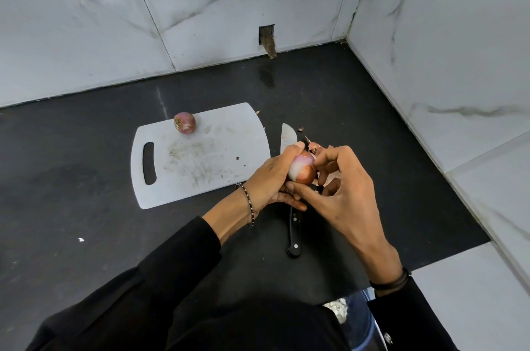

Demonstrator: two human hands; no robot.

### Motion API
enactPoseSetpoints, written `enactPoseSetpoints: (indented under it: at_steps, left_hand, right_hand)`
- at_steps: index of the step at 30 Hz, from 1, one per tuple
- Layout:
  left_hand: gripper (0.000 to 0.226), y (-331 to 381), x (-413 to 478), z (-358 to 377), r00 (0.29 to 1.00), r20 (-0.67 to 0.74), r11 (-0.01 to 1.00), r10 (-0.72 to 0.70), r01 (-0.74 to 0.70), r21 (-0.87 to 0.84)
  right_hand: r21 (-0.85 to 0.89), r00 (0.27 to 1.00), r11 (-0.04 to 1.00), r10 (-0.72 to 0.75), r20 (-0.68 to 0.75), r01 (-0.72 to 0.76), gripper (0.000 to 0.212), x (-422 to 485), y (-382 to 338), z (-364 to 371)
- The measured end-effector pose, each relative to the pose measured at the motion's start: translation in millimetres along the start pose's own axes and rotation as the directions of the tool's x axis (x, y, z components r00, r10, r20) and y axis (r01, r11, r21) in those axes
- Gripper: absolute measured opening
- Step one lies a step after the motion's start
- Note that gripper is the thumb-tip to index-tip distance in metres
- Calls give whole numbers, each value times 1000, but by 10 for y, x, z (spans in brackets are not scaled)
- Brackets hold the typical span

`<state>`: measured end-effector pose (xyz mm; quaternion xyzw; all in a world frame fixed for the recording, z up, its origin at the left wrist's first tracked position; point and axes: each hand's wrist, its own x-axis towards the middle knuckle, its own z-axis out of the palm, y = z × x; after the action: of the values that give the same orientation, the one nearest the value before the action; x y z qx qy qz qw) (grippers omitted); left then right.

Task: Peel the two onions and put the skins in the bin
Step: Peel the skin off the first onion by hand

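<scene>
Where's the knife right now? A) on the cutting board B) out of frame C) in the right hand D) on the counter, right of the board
D: the knife lies on the counter right of the cutting board, partly under the left hand and right hand gripping the onion.

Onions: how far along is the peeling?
Done: nothing finished. In hand: the left hand and right hand grip the held onion, pale flesh bared on top, brown skin still below. Left: the second onion sits unpeeled on the cutting board; skin scraps lie on the counter by the knife, not binned.
</scene>
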<state>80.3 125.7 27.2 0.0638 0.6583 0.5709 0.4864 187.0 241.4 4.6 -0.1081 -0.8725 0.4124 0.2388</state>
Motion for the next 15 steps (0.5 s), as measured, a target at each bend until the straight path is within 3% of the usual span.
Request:
enactPoseSetpoints:
  at_steps: [7, 15]
  left_hand:
    - [57, -18, -2, -2, 999, -5, 998, 36, -36, 47]
    - [57, -18, -23, -3, 999, -26, 998, 39, -38, 55]
  right_hand:
    - [12, 998, 998, -60, 15, 60, 38, -6, -12, 5]
    - [32, 998, 998, -53, 19, 53, 45, 7, -30, 2]
